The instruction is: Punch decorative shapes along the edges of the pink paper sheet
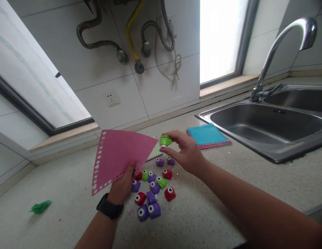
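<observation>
Evidently, a lime-green craft punch is up off the bench in the right hand, just beside the right corner of a pink paper sheet; whether punch and paper touch is hard to tell. The right hand's grip spans just the punch's width, thumb below and fingers above, its forearm slanting in from the lower right. Lower and to the left, the left hand has its grip pinched on the sheet's lower edge, thumb laid on top, most of the fingers hidden beneath; a black wristwatch circles that wrist. The sheet is tilted up, with cut-out shapes along its left side and lower edge.

Between the forearms, a cluster of purple, red and green punches crowds the bench, the left hand partly covering it. Behind the sheet's right corner a pale green paper shows in part. Beyond the right hand lies a stack of paper topped by a blue sheet with punched edges, near the steel sink and its curved faucet. A crumpled green object lies well apart at far left. At the back, a white wall socket sits below flexible metal hoses.
</observation>
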Tool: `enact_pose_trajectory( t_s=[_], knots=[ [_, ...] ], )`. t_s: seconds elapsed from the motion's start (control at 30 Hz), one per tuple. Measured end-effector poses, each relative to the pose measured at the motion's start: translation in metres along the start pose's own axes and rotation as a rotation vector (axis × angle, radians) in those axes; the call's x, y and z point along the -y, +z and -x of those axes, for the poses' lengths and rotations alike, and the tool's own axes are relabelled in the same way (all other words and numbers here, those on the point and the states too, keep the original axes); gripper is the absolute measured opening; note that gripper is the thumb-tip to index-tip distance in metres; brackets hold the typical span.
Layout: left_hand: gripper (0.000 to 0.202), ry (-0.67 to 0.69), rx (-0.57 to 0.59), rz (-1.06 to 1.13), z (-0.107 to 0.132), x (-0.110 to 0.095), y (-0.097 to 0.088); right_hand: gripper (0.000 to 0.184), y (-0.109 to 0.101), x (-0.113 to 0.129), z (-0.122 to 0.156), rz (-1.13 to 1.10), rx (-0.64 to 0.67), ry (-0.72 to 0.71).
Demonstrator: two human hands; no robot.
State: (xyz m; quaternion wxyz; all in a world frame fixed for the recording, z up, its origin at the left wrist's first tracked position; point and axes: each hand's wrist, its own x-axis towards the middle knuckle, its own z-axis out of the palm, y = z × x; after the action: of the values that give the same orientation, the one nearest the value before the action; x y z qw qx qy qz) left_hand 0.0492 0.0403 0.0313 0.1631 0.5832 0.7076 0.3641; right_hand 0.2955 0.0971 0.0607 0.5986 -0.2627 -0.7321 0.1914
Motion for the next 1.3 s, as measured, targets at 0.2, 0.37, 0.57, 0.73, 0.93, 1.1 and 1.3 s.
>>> enact_pose_trajectory(
  t_s=[0.2,0.37,0.57,0.73,0.93,1.1,1.3],
  knots=[
    [0.042,-0.078,-0.027,-0.053,-0.005,0.003,0.000,0.033,0.002,0.002,0.000,-0.020,0.031,-0.026],
    [0.046,-0.044,-0.022,-0.025,-0.008,0.007,0.002,0.035,0.003,0.000,0.001,-0.074,0.064,0.006],
    [0.049,-0.099,-0.040,-0.028,-0.006,0.002,0.003,0.035,0.012,-0.005,0.004,-0.428,0.127,0.225],
    [0.047,-0.034,-0.023,0.012,-0.007,0.005,0.002,0.027,0.019,-0.002,0.004,-0.600,0.212,0.399],
    [0.043,-0.018,-0.011,0.084,-0.007,0.005,0.005,0.025,0.023,-0.003,0.006,-0.689,0.336,0.524],
    [0.039,0.074,0.009,0.297,-0.006,-0.001,0.011,0.028,0.029,-0.005,0.009,-0.706,0.362,0.662],
    [0.036,0.175,0.040,0.373,-0.005,-0.007,0.012,0.030,0.040,-0.014,0.017,-0.769,0.426,0.776]
  ],
)
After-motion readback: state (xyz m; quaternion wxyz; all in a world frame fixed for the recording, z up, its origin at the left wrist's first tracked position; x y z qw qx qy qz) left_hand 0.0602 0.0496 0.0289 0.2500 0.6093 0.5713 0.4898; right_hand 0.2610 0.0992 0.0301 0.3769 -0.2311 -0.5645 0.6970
